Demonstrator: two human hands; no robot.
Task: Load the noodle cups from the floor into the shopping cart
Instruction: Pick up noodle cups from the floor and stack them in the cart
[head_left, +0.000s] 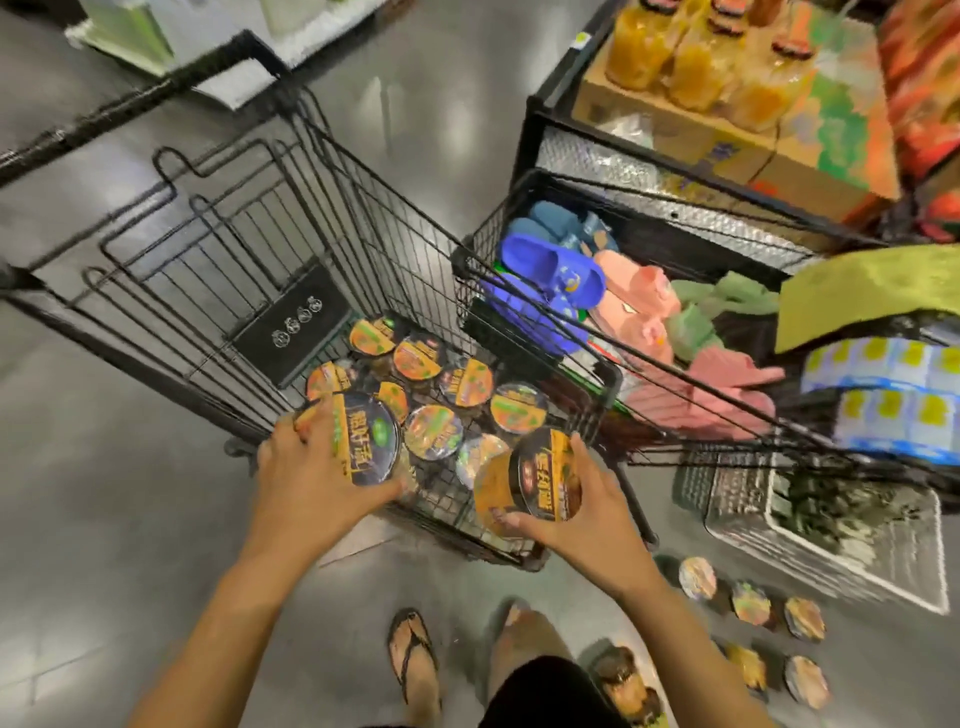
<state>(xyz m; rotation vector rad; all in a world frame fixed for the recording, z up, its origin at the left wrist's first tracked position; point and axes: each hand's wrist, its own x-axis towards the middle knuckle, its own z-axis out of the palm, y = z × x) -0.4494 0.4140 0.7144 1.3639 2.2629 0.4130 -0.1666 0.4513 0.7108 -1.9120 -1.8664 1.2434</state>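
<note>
While the left hand (306, 467) grips one round, glossy-lidded noodle cup (366, 439) and the right hand (576, 519) grips a second cup (540, 480) over the black wire shopping cart (291, 327), about eight loaded cups (417, 356) lie inside. At least six floor cups (804, 617) stand on the smooth grey floor (130, 467).

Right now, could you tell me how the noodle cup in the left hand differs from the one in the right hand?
The left cup has a dark lid with a green patch; the right cup has a dark lid with none. The left hand hides its cup's wall; the right cup's orange wall shows beside the right hand. Both are tilted, held over the shopping cart.
</note>
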